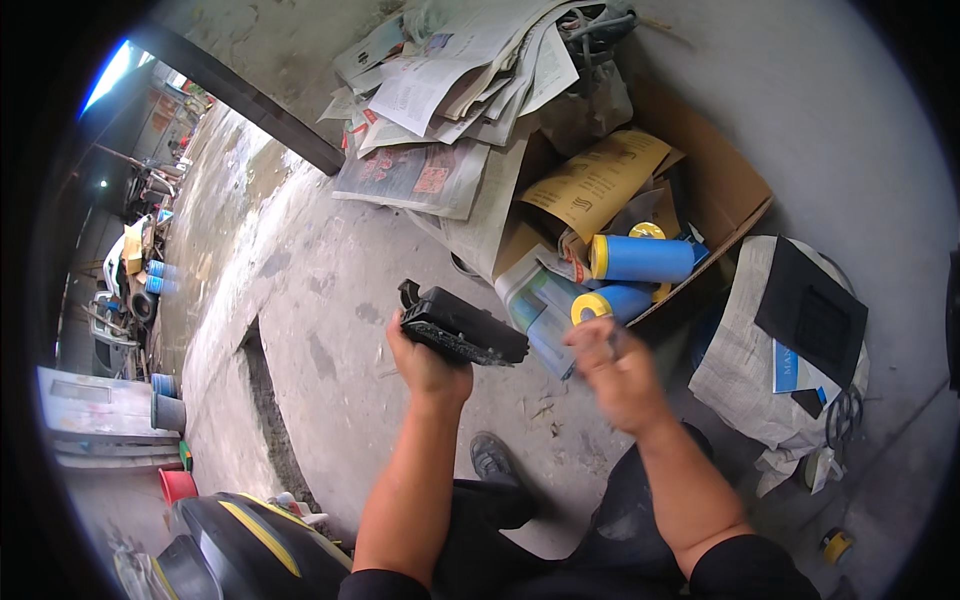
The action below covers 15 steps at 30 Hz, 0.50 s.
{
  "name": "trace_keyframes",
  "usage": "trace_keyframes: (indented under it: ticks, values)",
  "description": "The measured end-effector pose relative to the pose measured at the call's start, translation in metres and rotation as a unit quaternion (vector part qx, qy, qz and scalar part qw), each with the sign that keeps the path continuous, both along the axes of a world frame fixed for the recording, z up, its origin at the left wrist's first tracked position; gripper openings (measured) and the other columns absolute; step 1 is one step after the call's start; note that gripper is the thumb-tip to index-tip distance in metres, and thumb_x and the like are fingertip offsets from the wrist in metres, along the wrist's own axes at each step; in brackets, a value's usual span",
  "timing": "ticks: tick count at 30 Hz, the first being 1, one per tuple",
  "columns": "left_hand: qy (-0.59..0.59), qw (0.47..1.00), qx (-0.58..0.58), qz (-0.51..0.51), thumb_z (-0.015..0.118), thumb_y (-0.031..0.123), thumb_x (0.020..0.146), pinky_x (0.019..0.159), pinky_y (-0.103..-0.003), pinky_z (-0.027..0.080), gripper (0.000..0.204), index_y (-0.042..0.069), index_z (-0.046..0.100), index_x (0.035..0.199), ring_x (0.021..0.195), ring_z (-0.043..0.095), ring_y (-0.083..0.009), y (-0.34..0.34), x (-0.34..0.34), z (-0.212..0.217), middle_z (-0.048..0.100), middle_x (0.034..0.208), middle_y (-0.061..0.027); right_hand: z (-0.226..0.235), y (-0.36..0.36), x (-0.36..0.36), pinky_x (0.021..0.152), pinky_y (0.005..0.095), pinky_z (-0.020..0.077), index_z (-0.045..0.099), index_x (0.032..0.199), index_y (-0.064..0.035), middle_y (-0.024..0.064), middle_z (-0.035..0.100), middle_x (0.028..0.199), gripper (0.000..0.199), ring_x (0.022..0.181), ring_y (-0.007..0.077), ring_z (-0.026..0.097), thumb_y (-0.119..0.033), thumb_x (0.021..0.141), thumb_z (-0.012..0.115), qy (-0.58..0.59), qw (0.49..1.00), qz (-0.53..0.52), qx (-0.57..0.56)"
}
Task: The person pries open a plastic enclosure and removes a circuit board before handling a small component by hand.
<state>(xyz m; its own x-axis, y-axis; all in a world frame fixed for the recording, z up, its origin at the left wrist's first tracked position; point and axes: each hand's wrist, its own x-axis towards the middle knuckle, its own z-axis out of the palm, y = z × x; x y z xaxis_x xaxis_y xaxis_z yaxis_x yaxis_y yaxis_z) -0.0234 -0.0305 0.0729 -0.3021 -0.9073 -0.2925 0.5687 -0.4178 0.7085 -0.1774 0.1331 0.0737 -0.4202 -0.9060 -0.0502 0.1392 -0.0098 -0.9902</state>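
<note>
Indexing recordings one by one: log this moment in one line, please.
left hand: holds black plastic part | right hand: blurred, grip unclear | around: cardboard box, blue cylinder, papers

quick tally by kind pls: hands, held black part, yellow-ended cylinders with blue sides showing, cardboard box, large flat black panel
Left hand: 1
Right hand: 1
Black plastic part: 1
Blue cylinders: 2
Cardboard box: 1
Large black panel: 1
Total: 7

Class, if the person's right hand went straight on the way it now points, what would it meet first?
Probably the lower yellow-ended blue cylinder, just beyond the blurred right hand in the picture; depth is unclear.
</note>
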Motion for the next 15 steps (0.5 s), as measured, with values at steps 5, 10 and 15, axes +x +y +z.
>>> trace_keyframes:
  ticks: [5, 10, 15]
  values:
    - [0.061, 0.996, -0.032, -0.048, 0.035, 0.045, 0.095, 0.089, -0.044, 0.049, 0.048, 0.005, 0.060, 0.103, 0.093, 0.062, -0.0287, 0.017, 0.009, -0.016, 0.066, 0.097, -0.0103, 0.004, -0.020, 0.039, 0.071, 0.0245, 0.0448, 0.049, 0.121, 0.0011, 0.0034, 0.059, 0.087, 0.051, 0.082, 0.0089, 0.054, -0.042, 0.096, 0.058, -0.210, 0.976, 0.055, -0.014]
    - [0.006, 0.986, -0.055, -0.157, 0.044, 0.038, 0.095, 0.102, -0.044, 0.040, 0.048, -0.001, 0.057, 0.120, 0.119, 0.053, -0.0295, 0.013, 0.030, -0.022, 0.056, 0.129, -0.0183, -0.008, -0.021, 0.020, 0.068, 0.0227, 0.0421, 0.052, 0.114, -0.0011, 0.0024, 0.058, 0.087, 0.047, 0.077, 0.0062, 0.050, -0.042, 0.093, 0.062, -0.225, 0.973, 0.047, -0.028]
    - [-0.082, 0.913, -0.156, -0.368, 0.050, 0.049, 0.089, 0.105, -0.044, 0.036, 0.064, -0.007, 0.061, 0.118, 0.123, 0.052, -0.0332, 0.000, 0.050, 0.024, 0.048, 0.138, -0.0240, -0.003, -0.016, -0.008, 0.068, 0.0228, 0.0446, 0.056, 0.109, -0.0014, 0.0021, 0.060, 0.084, 0.048, 0.075, 0.0074, 0.053, -0.042, 0.087, 0.071, -0.098, 0.990, 0.099, -0.020]
